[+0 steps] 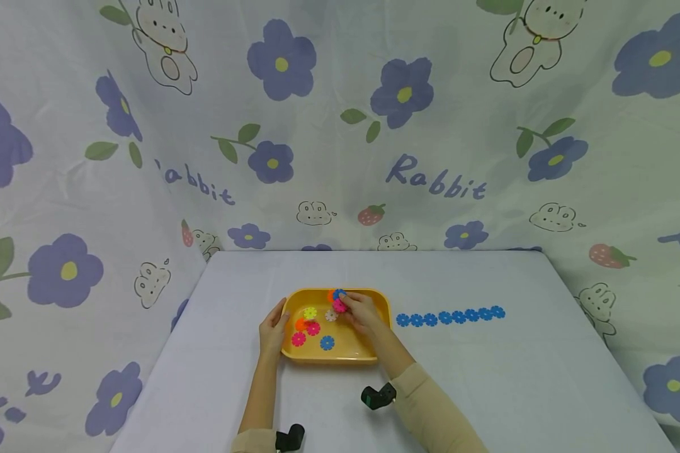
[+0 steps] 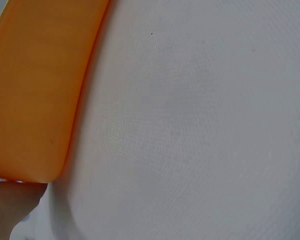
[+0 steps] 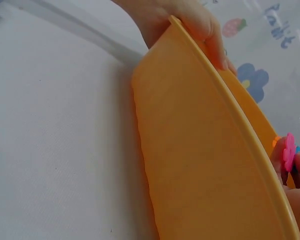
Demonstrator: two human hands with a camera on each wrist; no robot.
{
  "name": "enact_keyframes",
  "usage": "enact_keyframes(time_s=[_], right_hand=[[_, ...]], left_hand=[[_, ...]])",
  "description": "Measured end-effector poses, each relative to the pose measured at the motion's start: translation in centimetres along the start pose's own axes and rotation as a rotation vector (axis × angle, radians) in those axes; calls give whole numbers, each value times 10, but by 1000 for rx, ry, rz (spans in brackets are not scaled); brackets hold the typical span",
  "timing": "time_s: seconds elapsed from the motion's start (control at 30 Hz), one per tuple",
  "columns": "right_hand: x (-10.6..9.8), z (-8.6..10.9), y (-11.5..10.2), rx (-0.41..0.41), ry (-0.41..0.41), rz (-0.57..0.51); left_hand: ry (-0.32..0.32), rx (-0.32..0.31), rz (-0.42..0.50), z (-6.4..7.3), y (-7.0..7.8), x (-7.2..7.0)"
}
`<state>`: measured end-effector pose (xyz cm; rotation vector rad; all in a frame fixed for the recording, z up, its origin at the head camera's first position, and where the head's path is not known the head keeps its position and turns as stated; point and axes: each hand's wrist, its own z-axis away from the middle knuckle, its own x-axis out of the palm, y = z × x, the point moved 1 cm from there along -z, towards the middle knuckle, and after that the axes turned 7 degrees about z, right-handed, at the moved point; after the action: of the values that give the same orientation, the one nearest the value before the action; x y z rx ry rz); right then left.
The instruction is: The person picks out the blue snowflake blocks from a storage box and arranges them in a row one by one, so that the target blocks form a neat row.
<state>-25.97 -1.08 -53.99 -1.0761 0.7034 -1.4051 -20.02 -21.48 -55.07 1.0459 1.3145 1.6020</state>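
My left hand (image 1: 274, 330) grips the left rim of a yellow tray (image 1: 345, 360), thumb over the edge. In the right wrist view that left hand (image 3: 182, 17) shows at the tray's far corner. Over the tray's back right part, my right hand (image 1: 365, 313) pinches a pink snowflake disc (image 3: 289, 152) together with a blue disc (image 1: 339, 294). An orange disc (image 1: 331, 296) shows right beside them, partly hidden. In the tray lie a yellow disc (image 1: 310, 313), a white disc (image 1: 331, 316), an orange disc (image 1: 301, 324), pink discs (image 1: 298, 339) and a blue disc (image 1: 327, 343).
Right of the tray, several blue discs (image 1: 430, 319) form a row on the white table (image 1: 521, 377). A patterned curtain (image 1: 340, 157) stands behind and at both sides. Black wrist cameras (image 1: 378, 396) sit on both forearms.
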Motion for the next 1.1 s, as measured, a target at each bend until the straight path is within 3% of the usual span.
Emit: enact_keyframes(time_s=[0.4,0.87,1.1], right_hand=[[-3,1,2,-63,42,-68],[-4,-2,4,8,99,-72],[-8,-1,-1,-35,39,-144]], left_hand=[[-3,-6,-1,-1,-1,0],[-2,-10,10,-1,-2,-1],[-3,-7,5,-1,-2,0]])
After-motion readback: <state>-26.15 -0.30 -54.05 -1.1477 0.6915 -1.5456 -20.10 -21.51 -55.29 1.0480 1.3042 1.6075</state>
